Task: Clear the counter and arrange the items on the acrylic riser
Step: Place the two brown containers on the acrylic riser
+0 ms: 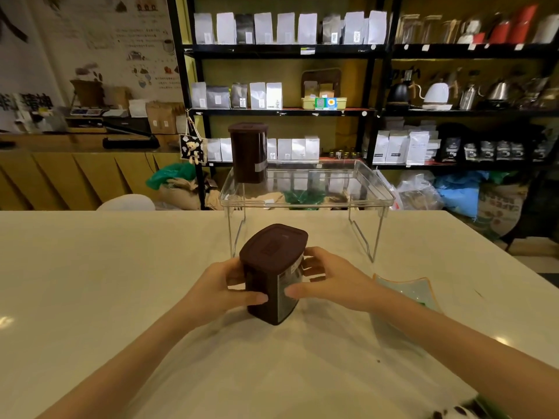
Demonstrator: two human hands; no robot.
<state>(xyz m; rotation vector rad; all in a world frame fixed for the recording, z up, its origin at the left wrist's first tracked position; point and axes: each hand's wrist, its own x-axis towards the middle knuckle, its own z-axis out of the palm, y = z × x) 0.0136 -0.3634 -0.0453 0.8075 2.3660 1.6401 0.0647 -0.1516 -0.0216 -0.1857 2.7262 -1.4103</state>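
Brown canister (273, 273) with a matching lid stands on the pale counter (90, 282), just in front of the clear riser (305, 189). The left hand (225, 287) and right hand (325, 278) clasp it from either side, fingers (314, 261) curled loosely round its walls, thumbs pressed to the near face. A second brown canister (248, 152) stands upright on the riser's left end. A small glass dish (408, 288) lies near the right forearm.

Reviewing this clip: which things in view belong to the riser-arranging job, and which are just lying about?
Part of the job:
- acrylic riser
- brown canister on the riser
- brown canister on the counter, held between left hand and right hand
- glass dish, probably

Just lying about:
- coffee bags on the shelves
- kettles
- sacks on the floor
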